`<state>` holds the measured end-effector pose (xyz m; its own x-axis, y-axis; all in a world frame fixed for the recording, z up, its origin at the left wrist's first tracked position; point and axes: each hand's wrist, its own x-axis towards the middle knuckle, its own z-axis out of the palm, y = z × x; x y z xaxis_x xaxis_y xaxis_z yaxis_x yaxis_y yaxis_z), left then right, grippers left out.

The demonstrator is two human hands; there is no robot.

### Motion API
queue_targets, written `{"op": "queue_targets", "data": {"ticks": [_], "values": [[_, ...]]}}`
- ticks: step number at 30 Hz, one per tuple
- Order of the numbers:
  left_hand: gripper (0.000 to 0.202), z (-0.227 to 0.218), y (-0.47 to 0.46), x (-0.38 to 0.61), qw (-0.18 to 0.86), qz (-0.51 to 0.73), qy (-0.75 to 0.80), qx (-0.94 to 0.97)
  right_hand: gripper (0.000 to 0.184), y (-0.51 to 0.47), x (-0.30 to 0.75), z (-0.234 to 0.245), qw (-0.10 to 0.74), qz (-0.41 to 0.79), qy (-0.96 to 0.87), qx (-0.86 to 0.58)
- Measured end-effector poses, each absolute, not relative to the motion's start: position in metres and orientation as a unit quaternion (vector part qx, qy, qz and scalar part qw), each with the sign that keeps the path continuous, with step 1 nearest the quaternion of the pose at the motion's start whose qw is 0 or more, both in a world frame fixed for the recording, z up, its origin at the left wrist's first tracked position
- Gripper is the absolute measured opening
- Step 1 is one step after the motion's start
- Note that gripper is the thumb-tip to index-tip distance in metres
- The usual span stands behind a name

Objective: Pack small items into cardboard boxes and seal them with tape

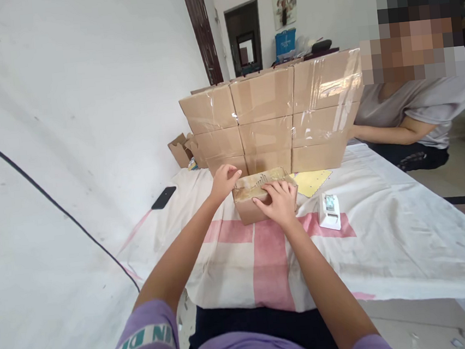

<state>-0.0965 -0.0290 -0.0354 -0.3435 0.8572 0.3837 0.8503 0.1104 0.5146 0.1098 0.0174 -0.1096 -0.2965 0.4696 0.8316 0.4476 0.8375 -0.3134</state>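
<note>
A small cardboard box (251, 211) rests on the cloth-covered table in front of me. Its top is scuffed and brown, with what looks like crinkled tape on it. My left hand (225, 182) is at the box's rear left corner, fingers loosely bent and apart from the thumb; nothing shows between them. My right hand (279, 200) lies over the top near the front right edge, its fingers spread and touching the cardboard. The part of the box under that hand is hidden.
Behind the box stands a wall of stacked, tape-wrapped cartons (264, 97). A yellow sheet (310, 182) and a white device with a small screen (329, 212) lie to the right. A black phone (164, 197) is at left. Another person (410, 102) crouches beside the stack.
</note>
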Motion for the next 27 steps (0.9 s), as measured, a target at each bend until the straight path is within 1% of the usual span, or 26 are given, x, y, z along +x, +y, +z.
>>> {"op": "queue_targets", "data": {"ticks": [5,12,16,21,24,27], "values": [[0.031,-0.032,-0.058,-0.094,-0.016,0.271,0.695,0.666,0.039,0.018,0.110,-0.110,0.508,0.011,-0.811,-0.290],[0.017,-0.036,-0.046,-0.081,-0.029,0.238,0.704,0.668,0.041,0.020,0.108,-0.112,0.507,0.011,-0.812,-0.289],[0.018,-0.033,-0.054,-0.073,-0.059,0.223,0.691,0.685,0.044,0.020,0.108,-0.115,0.510,0.006,-0.812,-0.285],[0.024,-0.030,-0.062,-0.069,-0.085,0.194,0.678,0.704,0.043,0.020,0.107,-0.115,0.508,0.011,-0.811,-0.289],[0.027,-0.027,-0.063,-0.068,-0.074,0.171,0.674,0.714,0.042,0.020,0.107,-0.115,0.505,0.005,-0.813,-0.290],[0.025,-0.024,-0.068,-0.067,-0.051,0.163,0.659,0.732,0.045,0.020,0.107,-0.114,0.502,0.000,-0.811,-0.301]]}}
